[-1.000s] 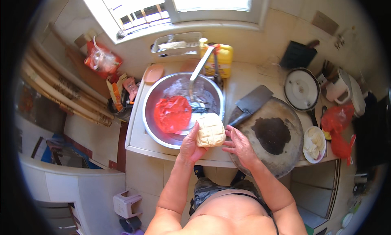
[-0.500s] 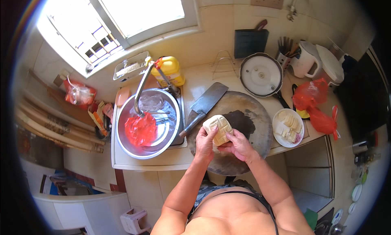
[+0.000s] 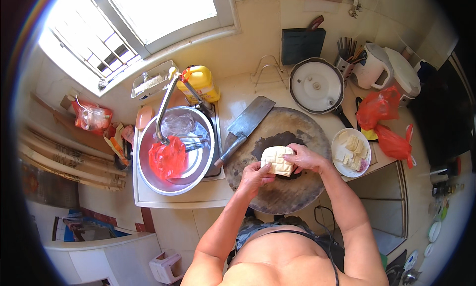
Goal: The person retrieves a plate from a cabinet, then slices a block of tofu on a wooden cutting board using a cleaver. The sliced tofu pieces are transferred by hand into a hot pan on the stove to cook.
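Between my hands is a pale block of tofu point(image 3: 276, 160) with a grid of grooves on its face. My left hand point(image 3: 254, 179) grips its lower left corner, thumb on the front. The upper right side is pinched by my right hand point(image 3: 307, 159). Both hands hold it above a round wooden chopping board point(image 3: 310, 192) with a dark wet patch. A cleaver point(image 3: 253, 117) lies across the board's left edge, its handle toward me. On the right, a white plate point(image 3: 337, 159) carries several pale slices and something pinkish.
A metal basin point(image 3: 201, 174) with a red plastic bag point(image 3: 167, 158) stands under the faucet point(image 3: 166, 102) at left. Behind the board are a lidded pan point(image 3: 317, 87), a wire rack point(image 3: 267, 70) and a kettle point(image 3: 372, 68). Red bags point(image 3: 379, 107) lie beyond the plate.
The tofu has turned from tilted to nearly level, grooved face up. My right hand has shifted up to its upper right side; my left hand has moved lower.
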{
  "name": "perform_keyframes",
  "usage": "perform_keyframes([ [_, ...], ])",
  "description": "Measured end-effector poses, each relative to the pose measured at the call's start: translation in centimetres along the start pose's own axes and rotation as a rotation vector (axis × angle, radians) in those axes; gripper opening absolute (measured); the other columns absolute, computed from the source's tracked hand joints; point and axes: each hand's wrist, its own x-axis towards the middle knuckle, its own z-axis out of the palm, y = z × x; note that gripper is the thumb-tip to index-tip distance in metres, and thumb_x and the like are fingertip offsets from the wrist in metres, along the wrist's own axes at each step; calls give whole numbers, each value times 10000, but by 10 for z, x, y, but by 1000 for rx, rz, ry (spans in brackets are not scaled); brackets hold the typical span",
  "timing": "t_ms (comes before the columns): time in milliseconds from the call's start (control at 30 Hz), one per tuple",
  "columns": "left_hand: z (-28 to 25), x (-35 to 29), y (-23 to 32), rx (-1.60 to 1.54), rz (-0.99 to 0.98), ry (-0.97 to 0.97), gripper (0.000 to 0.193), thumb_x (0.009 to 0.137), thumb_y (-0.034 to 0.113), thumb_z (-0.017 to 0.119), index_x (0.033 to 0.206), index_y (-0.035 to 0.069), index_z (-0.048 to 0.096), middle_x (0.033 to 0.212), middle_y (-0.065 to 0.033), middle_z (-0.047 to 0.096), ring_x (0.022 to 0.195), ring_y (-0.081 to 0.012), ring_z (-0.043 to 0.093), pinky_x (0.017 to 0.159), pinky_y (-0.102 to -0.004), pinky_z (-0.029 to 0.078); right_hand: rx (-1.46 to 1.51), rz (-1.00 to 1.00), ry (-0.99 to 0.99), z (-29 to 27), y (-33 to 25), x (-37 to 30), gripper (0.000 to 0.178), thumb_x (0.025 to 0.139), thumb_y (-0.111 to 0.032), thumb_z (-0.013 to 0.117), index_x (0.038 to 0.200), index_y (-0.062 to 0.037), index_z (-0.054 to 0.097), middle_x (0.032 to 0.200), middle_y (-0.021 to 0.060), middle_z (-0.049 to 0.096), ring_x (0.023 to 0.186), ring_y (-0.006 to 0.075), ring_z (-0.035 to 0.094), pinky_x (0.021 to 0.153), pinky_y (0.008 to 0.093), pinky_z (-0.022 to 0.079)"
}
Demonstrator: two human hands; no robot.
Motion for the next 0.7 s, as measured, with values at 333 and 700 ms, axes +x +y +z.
perform_keyframes([
  [333,-34,-7,35,1440,788,656,501,888,120,664,1359,-2,549,1127,-213,570,1010,-370,579,815,-487,473,-151,-65,464,17,57,1,595,947,-335,702,1428,-41,510,1284,250,520,1025,304,652,852,413,577],
  [700,-56,34,56,1745,731,499,613,846,33,576,1451,5,483,1068,-212,584,999,-379,575,831,-470,461,-17,-422,748,49,79,-3,407,942,-179,716,1307,-35,608,1103,160,581,682,202,624,683,318,548],
])
